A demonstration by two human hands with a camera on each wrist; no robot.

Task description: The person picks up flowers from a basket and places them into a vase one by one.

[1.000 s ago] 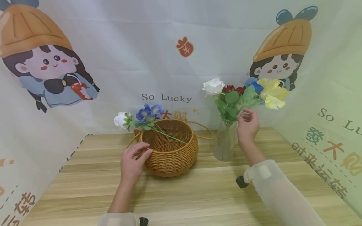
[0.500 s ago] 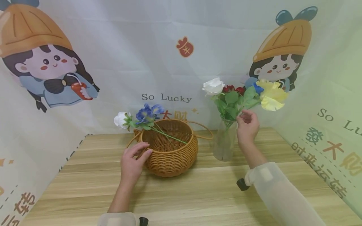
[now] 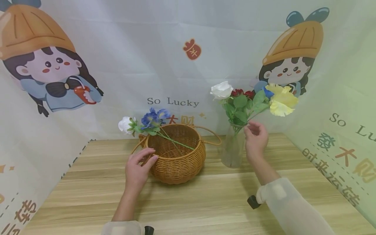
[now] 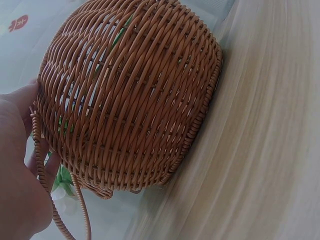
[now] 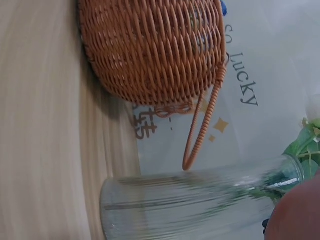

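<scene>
My left hand [image 3: 138,169] grips the near left rim of a round brown wicker basket [image 3: 177,169], thumb and fingers at its edge. Across the basket's opening lie a white flower [image 3: 126,125] and a blue flower [image 3: 152,118], stems inside. My right hand [image 3: 257,140] is at the mouth of a clear glass vase [image 3: 231,151], thumb and forefinger pinching at its right rim; the fingertips are partly hidden. In the vase stand a white rose [image 3: 221,90], dark red flowers [image 3: 238,92], a blue flower [image 3: 268,92] and a large yellow flower [image 3: 282,100] leaning right.
The wooden table [image 3: 188,209] carries the basket and vase. One basket handle [image 3: 215,143] hangs out toward the vase; the other is on the left, beside my left hand. A printed white cloth [image 3: 132,49] stands behind and along both sides.
My right hand has slid slightly down to the vase's rim. The yellow flower has turned a little and dropped slightly. My left hand and the basket have stayed put.
</scene>
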